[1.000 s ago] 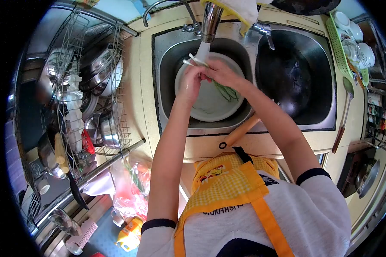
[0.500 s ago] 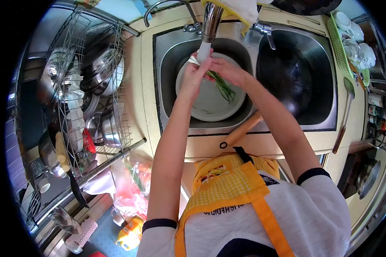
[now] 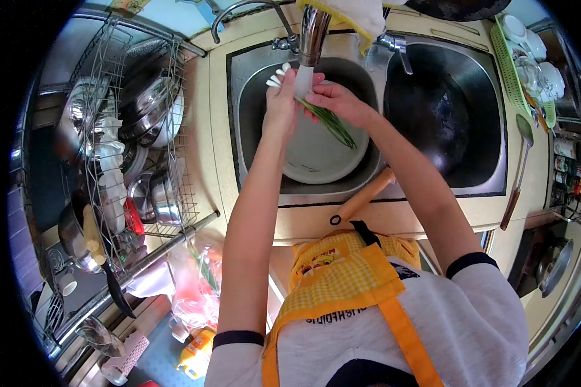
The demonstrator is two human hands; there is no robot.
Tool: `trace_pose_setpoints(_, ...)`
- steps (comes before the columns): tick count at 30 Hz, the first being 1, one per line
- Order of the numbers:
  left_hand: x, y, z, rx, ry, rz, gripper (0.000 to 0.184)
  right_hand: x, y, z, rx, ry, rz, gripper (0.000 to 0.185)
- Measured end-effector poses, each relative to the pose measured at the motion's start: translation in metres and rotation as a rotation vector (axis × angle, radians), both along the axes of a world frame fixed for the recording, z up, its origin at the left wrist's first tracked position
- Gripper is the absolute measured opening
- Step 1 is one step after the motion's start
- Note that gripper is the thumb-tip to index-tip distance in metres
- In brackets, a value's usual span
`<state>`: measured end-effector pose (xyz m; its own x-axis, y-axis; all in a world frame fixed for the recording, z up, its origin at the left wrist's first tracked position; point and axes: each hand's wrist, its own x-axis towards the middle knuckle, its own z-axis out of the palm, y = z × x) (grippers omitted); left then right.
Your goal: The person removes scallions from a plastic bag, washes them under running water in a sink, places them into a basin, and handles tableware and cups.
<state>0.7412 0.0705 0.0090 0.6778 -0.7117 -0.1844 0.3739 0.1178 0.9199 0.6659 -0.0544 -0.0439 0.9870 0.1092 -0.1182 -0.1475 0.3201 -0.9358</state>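
A bunch of green onions (image 3: 331,124) lies slantwise under running water from the faucet (image 3: 312,39), white bulbs to the upper left and green leaves to the lower right. My left hand (image 3: 281,106) is closed round it near the bulbs. Beside the stream, my right hand (image 3: 337,101) has its fingers pressed together at the green stalks. Both hands are above a pale round basin (image 3: 316,161) in the left sink bowl (image 3: 255,80). A few dark bits lie on the basin's bottom.
In the right sink bowl sits a dark wok (image 3: 432,116), its wooden handle (image 3: 365,197) crossing the front edge. A ladle (image 3: 521,161) lies on the right counter by a green basket (image 3: 507,64) of dishes. Wire racks (image 3: 187,161) with pots stand left.
The onion bunch has shifted up and left, with its bulbs now fanned out beyond my left hand. My left hand has moved slightly left, and the leaves point more straight to the lower right.
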Motion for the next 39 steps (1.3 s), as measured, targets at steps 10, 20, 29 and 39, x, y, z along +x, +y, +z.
trace_pose_setpoints(10, -0.010, 0.003, -0.006, -0.147, 0.199, 0.174, 0.043, -0.015, 0.020, 0.007, 0.015, -0.055, -0.249, 0.020)
trace_pose_setpoints(20, -0.009, 0.011, -0.035, -0.238, 0.358, 0.203, 0.044, -0.020, 0.029, 0.008, -0.146, -0.149, -0.436, 0.010)
trace_pose_setpoints(29, -0.009, 0.015, -0.030, -0.104, 0.158, 0.334, 0.032, -0.015, 0.021, 0.008, -0.538, -0.150, -0.571, 0.017)
trace_pose_setpoints(39, -0.026, -0.005, -0.005, -0.017, 0.166, 0.427, 0.021, 0.014, 0.031, 0.017, -0.639, -0.322, -0.560, 0.033)
